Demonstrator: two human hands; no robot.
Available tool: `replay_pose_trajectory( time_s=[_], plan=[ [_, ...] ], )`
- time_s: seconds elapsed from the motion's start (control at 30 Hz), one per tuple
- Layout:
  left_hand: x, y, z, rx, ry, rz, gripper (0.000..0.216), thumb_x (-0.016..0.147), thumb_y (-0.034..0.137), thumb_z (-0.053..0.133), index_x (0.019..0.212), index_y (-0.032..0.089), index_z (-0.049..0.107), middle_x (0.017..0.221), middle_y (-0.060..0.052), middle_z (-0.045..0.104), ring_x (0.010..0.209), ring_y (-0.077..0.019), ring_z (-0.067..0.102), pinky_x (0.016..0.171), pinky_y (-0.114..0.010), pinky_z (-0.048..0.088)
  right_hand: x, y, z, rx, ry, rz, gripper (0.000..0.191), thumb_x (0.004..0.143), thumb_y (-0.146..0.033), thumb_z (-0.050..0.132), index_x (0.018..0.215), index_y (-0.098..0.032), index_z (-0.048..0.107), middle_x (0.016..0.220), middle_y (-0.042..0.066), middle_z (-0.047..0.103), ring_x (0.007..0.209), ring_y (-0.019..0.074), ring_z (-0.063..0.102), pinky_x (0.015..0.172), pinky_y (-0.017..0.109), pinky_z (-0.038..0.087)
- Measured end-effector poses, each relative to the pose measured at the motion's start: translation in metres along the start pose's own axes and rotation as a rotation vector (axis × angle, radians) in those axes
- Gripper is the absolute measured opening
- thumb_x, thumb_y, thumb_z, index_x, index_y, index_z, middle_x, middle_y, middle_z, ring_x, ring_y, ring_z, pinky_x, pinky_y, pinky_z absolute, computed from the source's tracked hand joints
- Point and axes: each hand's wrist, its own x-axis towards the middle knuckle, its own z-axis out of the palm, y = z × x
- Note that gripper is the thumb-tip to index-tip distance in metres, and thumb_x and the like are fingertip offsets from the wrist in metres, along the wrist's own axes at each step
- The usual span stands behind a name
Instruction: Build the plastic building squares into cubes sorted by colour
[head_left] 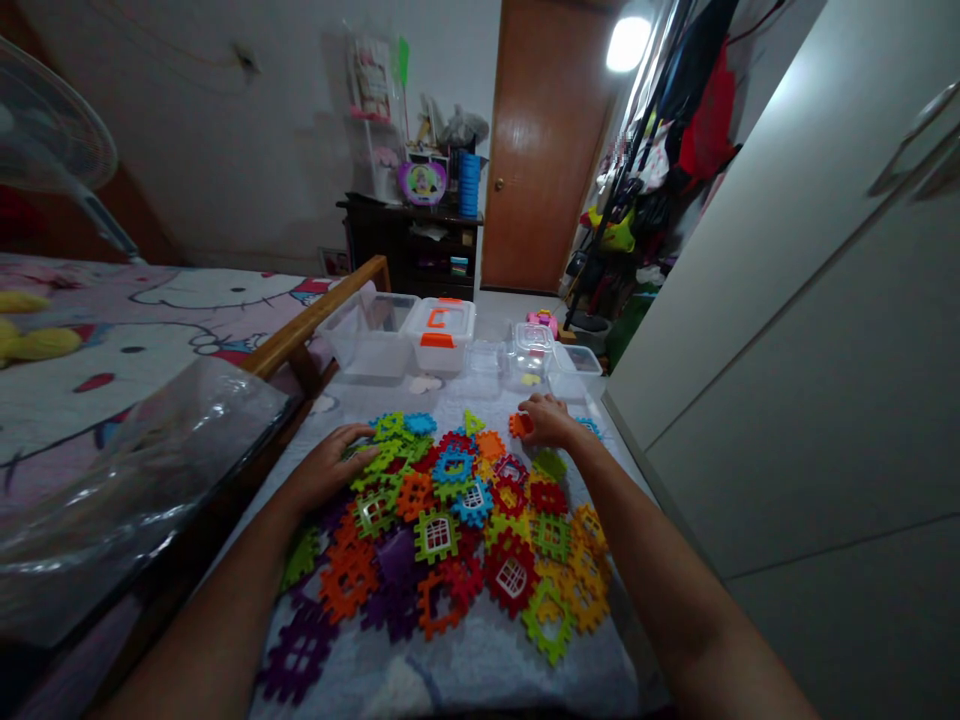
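Note:
A pile of plastic interlocking building pieces in many colours covers the cloth in front of me. My left hand (337, 466) rests at the pile's left edge, fingers stretched out against the green pieces (386, 460). On the far right side, my right hand (549, 420) has its fingers closed on an orange building piece (519, 427). Between the hands lie a blue piece (454, 465) and a green triangular piece (472, 422). Nearer to me are a red window piece (512, 573), purple pieces (300, 645) and yellow pieces (585, 590).
Beyond the pile stand an open clear bin (371, 345), a lidded box with orange latches (442, 345) and small clear containers (532, 350). A wooden bed rail (322, 320) and plastic bag (165, 460) are at left. A white cabinet (810, 330) borders the right side.

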Motion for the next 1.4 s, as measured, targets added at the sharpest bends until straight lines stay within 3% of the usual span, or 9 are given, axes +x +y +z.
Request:
replay_pose_trajectory(
  time_s=[0.13, 0.33, 0.53, 0.77, 1.03, 1.2, 1.4],
  plan=[
    [-0.001, 0.004, -0.001, 0.007, 0.008, -0.01, 0.065, 0.076, 0.07, 0.049, 0.111, 0.017, 0.065, 0.122, -0.01, 0.063, 0.116, -0.0302, 0.059, 0.106, -0.042, 0.043, 0.003, -0.019, -0.003, 0.106, 0.056, -0.118, 0.058, 0.08, -0.029, 0.065, 0.135, -0.018, 0.052, 0.138, 0.014, 0.052, 0.126, 0.0306, 0.047, 0.103, 0.043, 0.037],
    [-0.001, 0.004, -0.001, 0.002, -0.004, 0.01, 0.063, 0.078, 0.068, 0.049, 0.112, 0.017, 0.064, 0.123, -0.011, 0.062, 0.117, -0.0293, 0.058, 0.106, -0.041, 0.042, 0.022, -0.06, 0.007, 0.179, 0.002, -0.307, 0.066, 0.078, -0.007, 0.052, 0.143, -0.014, 0.044, 0.146, 0.013, 0.048, 0.131, 0.0242, 0.046, 0.109, 0.037, 0.036],
    [-0.001, 0.001, -0.001, -0.004, -0.002, 0.017, 0.059, 0.079, 0.066, 0.05, 0.111, 0.018, 0.064, 0.121, -0.009, 0.064, 0.115, -0.0282, 0.059, 0.104, -0.039, 0.044, 0.03, -0.071, 0.015, 0.151, -0.06, -0.386, 0.06, 0.073, -0.007, 0.061, 0.131, -0.019, 0.056, 0.138, 0.013, 0.054, 0.124, 0.0258, 0.053, 0.108, 0.038, 0.037],
    [-0.001, 0.0, 0.0, -0.017, 0.002, 0.025, 0.057, 0.08, 0.065, 0.051, 0.111, 0.019, 0.063, 0.12, -0.009, 0.064, 0.114, -0.0277, 0.06, 0.104, -0.039, 0.043, 0.016, -0.071, 0.01, 0.324, -0.017, -0.289, 0.053, 0.073, -0.003, 0.059, 0.124, -0.016, 0.059, 0.127, 0.014, 0.056, 0.108, 0.0217, 0.059, 0.093, 0.031, 0.046],
    [-0.001, 0.004, -0.002, -0.017, -0.005, 0.014, 0.065, 0.077, 0.071, 0.05, 0.111, 0.018, 0.064, 0.12, -0.01, 0.064, 0.114, -0.029, 0.059, 0.104, -0.04, 0.043, 0.0, -0.067, 0.0, 0.456, 0.091, -0.371, 0.047, 0.072, 0.001, 0.054, 0.114, -0.019, 0.06, 0.114, 0.006, 0.063, 0.102, 0.0173, 0.059, 0.093, 0.032, 0.046],
    [-0.002, 0.005, -0.002, -0.03, -0.017, -0.008, 0.067, 0.077, 0.072, 0.05, 0.113, 0.018, 0.064, 0.121, -0.01, 0.063, 0.114, -0.0298, 0.059, 0.104, -0.041, 0.043, -0.025, -0.079, -0.012, 0.434, 0.082, -0.47, 0.042, 0.077, 0.0, 0.053, 0.112, -0.02, 0.062, 0.112, 0.006, 0.063, 0.103, 0.0174, 0.057, 0.093, 0.03, 0.045],
    [-0.002, 0.002, -0.001, -0.045, -0.016, 0.001, 0.065, 0.078, 0.07, 0.05, 0.113, 0.017, 0.062, 0.123, -0.011, 0.061, 0.117, -0.0298, 0.057, 0.106, -0.042, 0.04, -0.056, -0.098, -0.003, 0.324, 0.181, -0.482, 0.041, 0.088, -0.005, 0.047, 0.123, -0.023, 0.058, 0.117, 0.008, 0.061, 0.105, 0.0217, 0.054, 0.092, 0.031, 0.044]
  ],
)
